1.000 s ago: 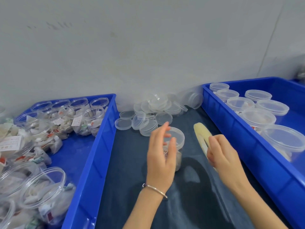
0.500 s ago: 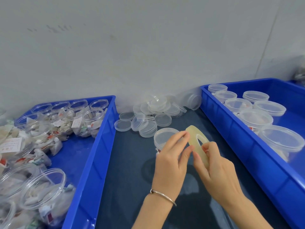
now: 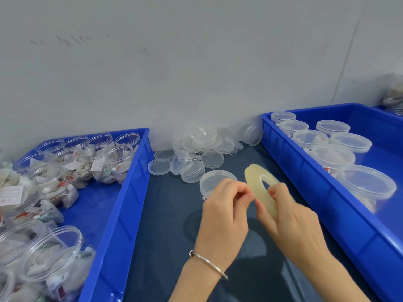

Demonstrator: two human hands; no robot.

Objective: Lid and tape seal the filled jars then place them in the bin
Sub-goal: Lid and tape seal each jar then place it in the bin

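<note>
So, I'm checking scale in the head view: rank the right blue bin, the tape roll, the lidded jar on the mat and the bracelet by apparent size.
1. Right blue bin.
2. Tape roll and lidded jar: alike, both partly hidden by hands, unranked.
3. Bracelet, though nearest the camera.

Tape roll [image 3: 258, 188]: you see a translucent, yellowish roll with a dull, slightly fuzzy flat face.
Lidded jar [image 3: 214, 182]: your jar is clear plastic, its lid frosted and smooth.
Loose lids [image 3: 202, 149]: translucent plastic, softly glossy.
Bins [image 3: 122, 205]: your bins are blue moulded plastic, glossy.
Work surface [image 3: 165, 214]: a dark sheet, shiny enough to show you reflections.
Bracelet [image 3: 207, 263]: polished silvery metal.
Wall [image 3: 196, 62]: matt grey.
</note>
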